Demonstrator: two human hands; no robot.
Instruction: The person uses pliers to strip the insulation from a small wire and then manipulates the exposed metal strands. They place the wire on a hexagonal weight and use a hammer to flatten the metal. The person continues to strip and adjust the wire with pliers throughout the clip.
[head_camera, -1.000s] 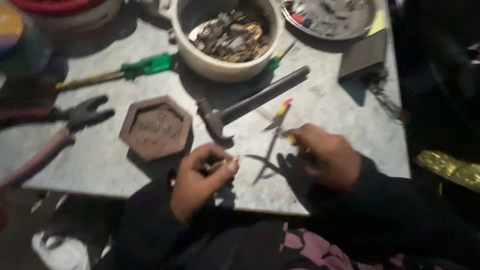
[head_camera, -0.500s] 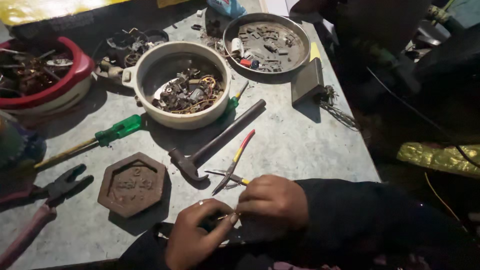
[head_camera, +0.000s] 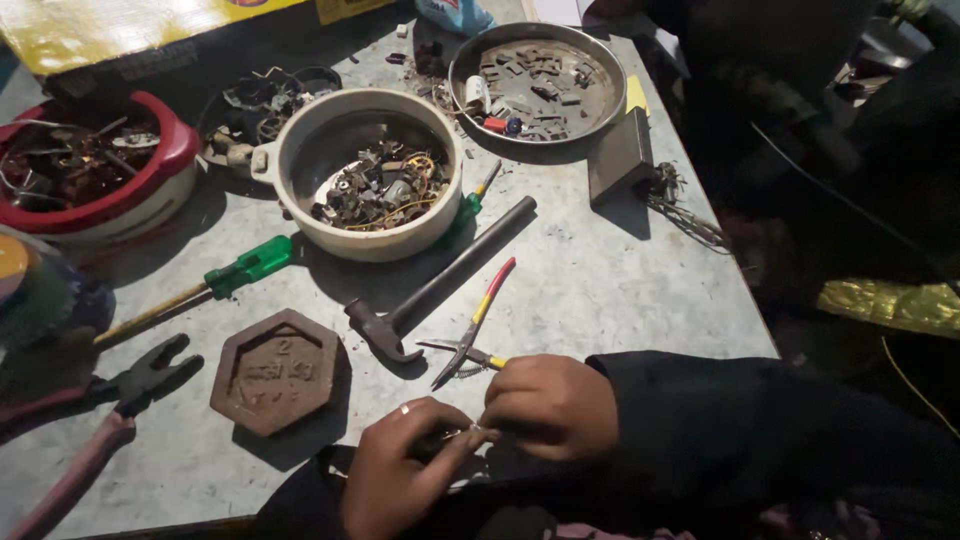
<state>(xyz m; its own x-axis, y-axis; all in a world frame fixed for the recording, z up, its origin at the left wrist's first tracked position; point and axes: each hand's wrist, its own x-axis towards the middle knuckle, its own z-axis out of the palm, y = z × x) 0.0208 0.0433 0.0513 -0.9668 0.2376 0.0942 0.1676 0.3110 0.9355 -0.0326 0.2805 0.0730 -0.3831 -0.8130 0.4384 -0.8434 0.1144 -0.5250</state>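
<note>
Pinch small metal part (head_camera: 470, 432) firmly between left hand (head_camera: 400, 470) and right hand (head_camera: 550, 405), both grips clamped on it, at near bench (head_camera: 620, 290) edge. Keep pliers (head_camera: 470, 330) close, just beyond.

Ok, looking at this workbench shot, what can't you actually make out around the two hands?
Head view only:
- The small item pinched between left hand and right hand: too small and dark, covered by the fingers.
- Far handle of the small pliers: hidden under the right hand.
- Large pliers: handles cut off by the left edge.
- Parts in the white pot: too small to tell apart.
</note>
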